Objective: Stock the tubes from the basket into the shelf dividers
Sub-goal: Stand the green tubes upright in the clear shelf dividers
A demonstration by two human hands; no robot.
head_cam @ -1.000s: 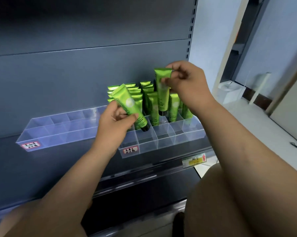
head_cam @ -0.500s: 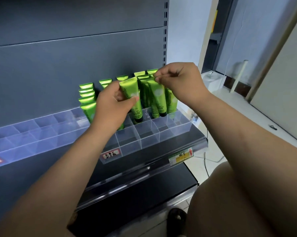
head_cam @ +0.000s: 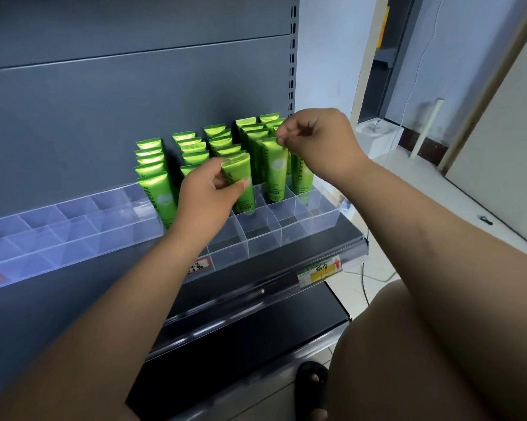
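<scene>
Several green tubes stand cap-down in rows inside the clear shelf dividers on a dark shelf. My left hand grips one green tube near its top, its cap end down in a divider slot. My right hand pinches the crimped top edge of another green tube, which stands upright in the slot just to the right. The basket is out of view.
A second clear divider tray with no tubes in it sits to the left. The shelf's front rail carries a price label. My knee and a sandalled foot are at lower right, beside a white floor.
Both tubes have come down from a tilted, raised hold into upright positions in the divider slots. The camera has moved closer and shifted left.
</scene>
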